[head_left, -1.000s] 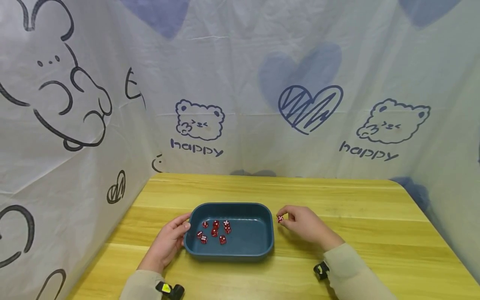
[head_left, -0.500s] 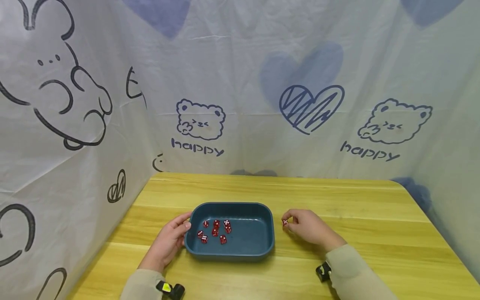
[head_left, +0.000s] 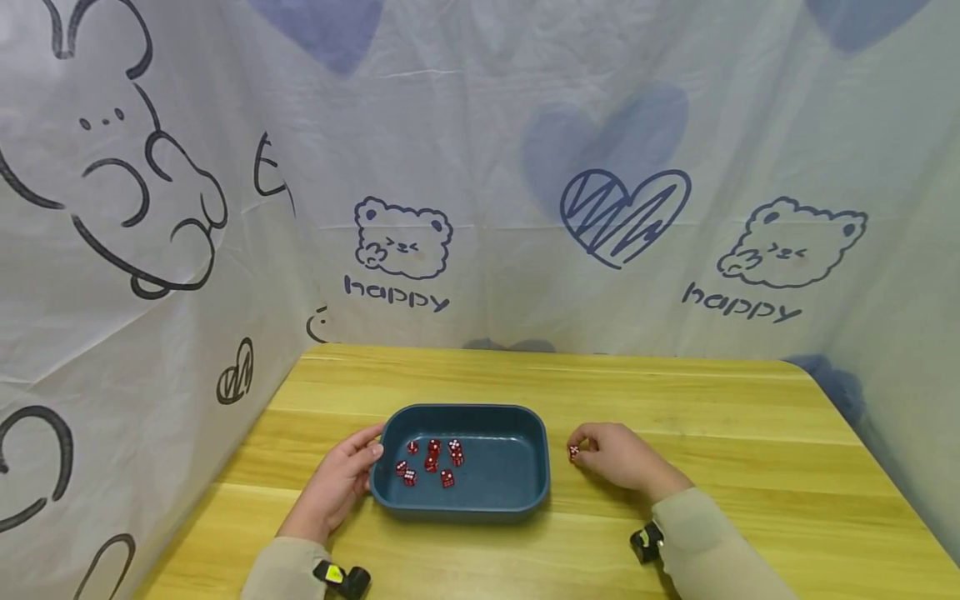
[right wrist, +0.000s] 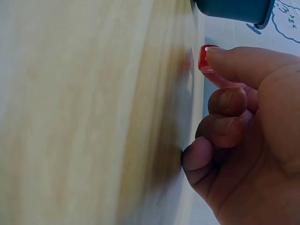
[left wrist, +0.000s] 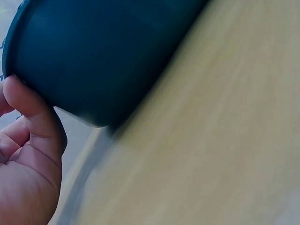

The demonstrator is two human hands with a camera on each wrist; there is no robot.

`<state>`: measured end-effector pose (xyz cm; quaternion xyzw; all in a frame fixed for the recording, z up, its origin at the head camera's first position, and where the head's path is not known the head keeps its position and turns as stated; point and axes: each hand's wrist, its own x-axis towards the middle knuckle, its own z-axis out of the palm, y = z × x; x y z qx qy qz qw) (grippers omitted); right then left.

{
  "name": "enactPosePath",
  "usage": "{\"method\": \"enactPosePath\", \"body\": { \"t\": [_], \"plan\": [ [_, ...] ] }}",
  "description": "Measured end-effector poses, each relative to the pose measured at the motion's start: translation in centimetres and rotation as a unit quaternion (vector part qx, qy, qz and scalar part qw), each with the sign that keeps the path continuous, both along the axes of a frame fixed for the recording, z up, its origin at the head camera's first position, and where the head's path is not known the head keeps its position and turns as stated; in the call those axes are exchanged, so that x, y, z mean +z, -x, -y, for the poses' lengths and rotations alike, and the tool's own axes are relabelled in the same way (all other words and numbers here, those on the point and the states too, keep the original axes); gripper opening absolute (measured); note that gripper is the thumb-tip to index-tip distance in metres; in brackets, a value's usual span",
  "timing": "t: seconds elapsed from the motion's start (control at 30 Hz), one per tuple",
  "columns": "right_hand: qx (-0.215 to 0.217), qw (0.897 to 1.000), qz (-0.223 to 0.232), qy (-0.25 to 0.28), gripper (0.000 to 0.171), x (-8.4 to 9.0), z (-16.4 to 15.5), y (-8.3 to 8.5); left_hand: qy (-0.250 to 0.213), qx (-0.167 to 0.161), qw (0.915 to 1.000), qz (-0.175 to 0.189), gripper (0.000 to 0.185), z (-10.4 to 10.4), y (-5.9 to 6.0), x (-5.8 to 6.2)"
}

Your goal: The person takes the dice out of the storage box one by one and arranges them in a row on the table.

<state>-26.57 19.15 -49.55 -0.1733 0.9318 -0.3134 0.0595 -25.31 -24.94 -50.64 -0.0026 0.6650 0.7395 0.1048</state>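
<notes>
A dark teal tray (head_left: 517, 492) sits on the wooden table with several red dice (head_left: 430, 463) lying in its left half. My left hand (head_left: 341, 479) holds the tray's left end, thumb (left wrist: 35, 112) against the tray wall (left wrist: 108, 56). To the right of the tray my right hand (head_left: 615, 454) is low at the table and pinches a single red die (head_left: 573, 452) between thumb and forefinger. In the right wrist view the die (right wrist: 205, 58) shows at the fingertips (right wrist: 225, 61), just off the wood, with the tray's corner (right wrist: 234, 9) beyond.
The wooden table (head_left: 750, 467) stretches right and back from the tray. A printed white cloth (head_left: 480, 208) walls in the back and both sides. Small black wrist devices (head_left: 645, 542) sit at my sleeves.
My right hand has moved down and a little right, away from the tray's rim, carrying the die down to the table. The left hand and tray have not moved.
</notes>
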Motion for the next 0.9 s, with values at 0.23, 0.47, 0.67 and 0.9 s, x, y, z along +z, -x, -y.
{"method": "enactPosePath", "body": {
  "t": [0.23, 0.47, 0.67, 0.9],
  "plan": [
    [-0.001, 1.000, 0.008, -0.001, 0.011, -0.09, -0.08, 0.13, 0.000, -0.001, 1.0000, -0.002, 0.048, 0.01, -0.02, -0.02],
    [0.008, 1.000, 0.007, -0.005, 0.012, 0.04, -0.09, 0.04, 0.006, 0.003, 1.0000, -0.007, 0.048, 0.00, 0.08, -0.17],
    [0.017, 1.000, -0.003, -0.005, 0.012, 0.15, -0.08, -0.07, 0.007, 0.006, 0.9999, -0.008, 0.048, 0.01, 0.19, -0.28],
    [0.009, 1.000, 0.009, 0.000, 0.013, 0.17, 0.02, -0.13, 0.008, 0.002, 0.9999, -0.007, 0.047, 0.04, 0.18, -0.27]
  ]
}}
